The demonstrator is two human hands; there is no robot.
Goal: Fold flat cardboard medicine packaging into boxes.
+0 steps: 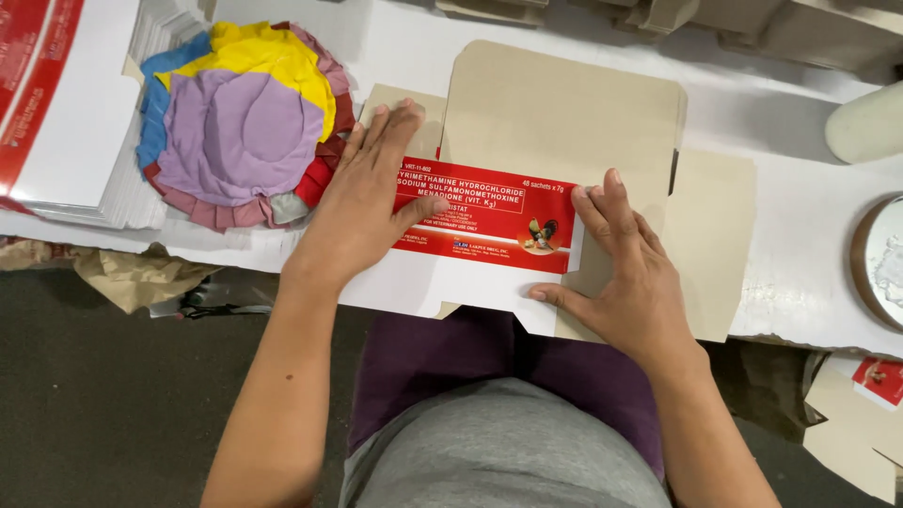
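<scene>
Two hands, left hand (362, 202) and right hand (625, 273), on one flat carton (555, 122)

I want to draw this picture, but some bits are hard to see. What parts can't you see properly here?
All in the head view:
- Carton blank: the left hand and right hand cover parts of its red panel.
- Round tub: cut off by the right edge.
- Pile of coloured cloth: only the top pieces show; lower ones are covered.
- Stack of printed sheets: cut off at the left edge.
- Under the table: dark, unclear.

Round container (879, 259) cut off right.
</scene>
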